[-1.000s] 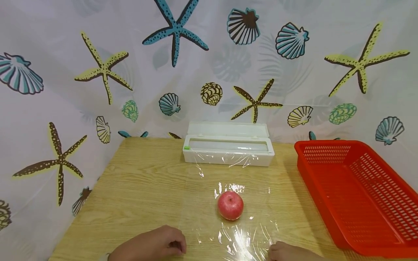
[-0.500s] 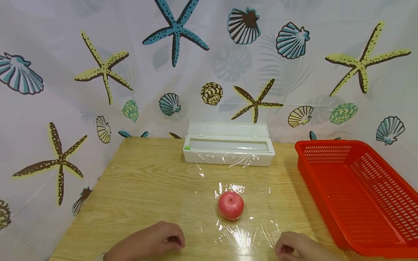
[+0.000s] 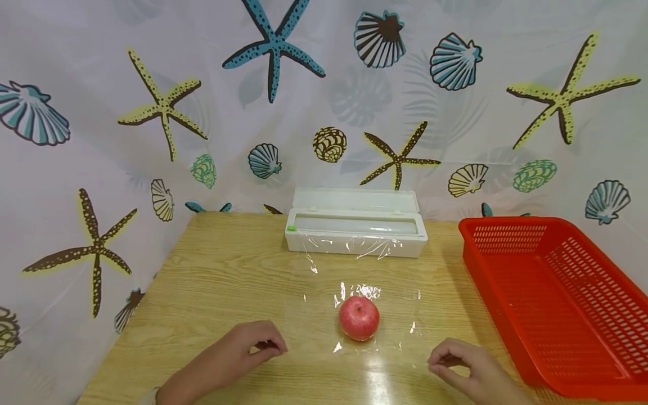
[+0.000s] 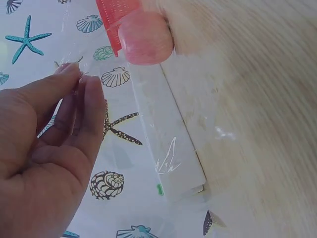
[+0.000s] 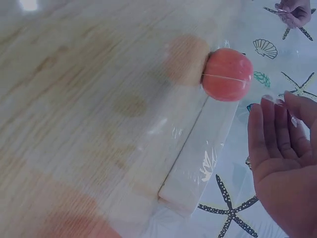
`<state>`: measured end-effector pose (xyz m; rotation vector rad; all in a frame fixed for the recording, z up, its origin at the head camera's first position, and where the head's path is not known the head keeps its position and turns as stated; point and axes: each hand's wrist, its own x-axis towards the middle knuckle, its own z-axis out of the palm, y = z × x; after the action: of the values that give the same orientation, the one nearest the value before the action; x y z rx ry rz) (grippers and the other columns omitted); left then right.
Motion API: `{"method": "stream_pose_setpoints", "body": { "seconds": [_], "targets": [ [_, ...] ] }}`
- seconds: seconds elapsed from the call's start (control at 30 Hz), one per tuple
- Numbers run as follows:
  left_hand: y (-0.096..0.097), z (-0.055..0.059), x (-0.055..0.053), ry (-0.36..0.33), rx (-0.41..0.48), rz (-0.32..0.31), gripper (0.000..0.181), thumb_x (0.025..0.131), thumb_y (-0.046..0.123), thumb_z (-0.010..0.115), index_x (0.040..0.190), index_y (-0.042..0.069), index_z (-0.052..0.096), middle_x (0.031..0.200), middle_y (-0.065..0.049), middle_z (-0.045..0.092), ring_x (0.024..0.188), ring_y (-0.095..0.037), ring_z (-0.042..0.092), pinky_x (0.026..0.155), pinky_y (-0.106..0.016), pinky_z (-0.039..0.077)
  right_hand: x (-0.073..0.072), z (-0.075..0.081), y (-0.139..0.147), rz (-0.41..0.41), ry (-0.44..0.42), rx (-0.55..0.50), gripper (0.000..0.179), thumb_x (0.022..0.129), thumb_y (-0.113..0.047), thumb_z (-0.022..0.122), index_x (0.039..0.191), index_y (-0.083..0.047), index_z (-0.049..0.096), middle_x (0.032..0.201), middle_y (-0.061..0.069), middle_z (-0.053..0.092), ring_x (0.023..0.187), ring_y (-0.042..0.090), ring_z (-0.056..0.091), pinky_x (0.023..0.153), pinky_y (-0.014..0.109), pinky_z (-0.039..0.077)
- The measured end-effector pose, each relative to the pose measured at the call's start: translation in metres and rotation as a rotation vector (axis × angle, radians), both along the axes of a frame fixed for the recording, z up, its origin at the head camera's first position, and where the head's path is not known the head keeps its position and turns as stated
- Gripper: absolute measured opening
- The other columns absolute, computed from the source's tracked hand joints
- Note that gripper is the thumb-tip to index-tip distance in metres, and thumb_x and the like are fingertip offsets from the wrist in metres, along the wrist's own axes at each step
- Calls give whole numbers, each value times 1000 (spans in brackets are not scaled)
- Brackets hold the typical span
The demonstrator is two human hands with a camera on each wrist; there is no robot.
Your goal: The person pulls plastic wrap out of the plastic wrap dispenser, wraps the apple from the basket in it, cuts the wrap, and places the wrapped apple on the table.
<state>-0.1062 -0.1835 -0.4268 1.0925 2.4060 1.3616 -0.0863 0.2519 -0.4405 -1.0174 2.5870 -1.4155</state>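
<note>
A red apple (image 3: 359,318) sits mid-table on a clear sheet of cling film (image 3: 314,269), which shows mainly by its glints. The sheet runs back to a white cling film dispenser (image 3: 354,246) with its lid raised and the roll (image 3: 354,226) visible inside. To the apple's front left, my left hand (image 3: 235,351) pinches the film's near edge between thumb and fingertips; in the left wrist view creases gather at the fingertips (image 4: 81,78). My right hand (image 3: 473,365), at the front right, pinches the other corner, a crumpled bit of film showing at its fingers (image 5: 285,129).
A red plastic basket (image 3: 498,304) with slotted sides stands along the right of the wooden table (image 3: 212,281), close to my right hand. Behind and left hangs a white curtain (image 3: 304,124) printed with starfish and shells.
Both hands have risen and moved forward from the near edge, the right also slightly rightward. The film's glints in front of the apple have shifted and thinned. Apple, dispenser and basket stay put.
</note>
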Motion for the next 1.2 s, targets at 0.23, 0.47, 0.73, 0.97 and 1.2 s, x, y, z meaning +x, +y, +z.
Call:
{"method": "stream_pose_setpoints", "body": {
  "seconds": [0.23, 0.47, 0.73, 0.97, 1.2],
  "targets": [
    [0, 4, -5, 85, 111, -1, 15, 90, 10, 60, 99, 22, 62, 94, 2, 62, 80, -14, 62, 68, -25, 53, -1, 5, 0, -12, -49, -106, 22, 84, 6, 62, 95, -12, 61, 86, 1, 63, 78, 10, 61, 68, 23, 53],
    [1, 11, -7, -22, 108, 89, 11, 89, 15, 61, 96, 22, 64, 93, 1, 64, 82, -14, 62, 68, -27, 54, -1, 14, 2, -80, -212, -149, 9, 90, -2, 57, 98, -5, 61, 91, 7, 63, 82, 15, 62, 71, 29, 54],
    [0, 10, -16, -65, 143, 149, 12, 89, 12, 62, 96, 20, 65, 94, 2, 64, 83, -16, 62, 67, -29, 54, -6, 18, -3, -161, -165, -191, 13, 93, 0, 51, 100, -5, 61, 87, 7, 61, 77, 17, 61, 70, 29, 54],
    [2, 16, -24, 3, 167, 183, 11, 89, 15, 62, 98, 21, 66, 94, 2, 65, 82, -14, 62, 67, -28, 54, -16, 22, -13, -377, -161, -169, 10, 93, -10, 56, 99, -5, 62, 89, 5, 62, 73, 18, 63, 69, 28, 54],
    [5, 22, -34, -12, 136, 236, 11, 89, 17, 62, 98, 20, 67, 95, 3, 66, 83, -16, 63, 70, -27, 53, -28, 20, -16, -434, -116, -173, 10, 91, -7, 58, 98, -2, 63, 86, 5, 63, 70, 17, 63, 63, 29, 55]
  ]
}}
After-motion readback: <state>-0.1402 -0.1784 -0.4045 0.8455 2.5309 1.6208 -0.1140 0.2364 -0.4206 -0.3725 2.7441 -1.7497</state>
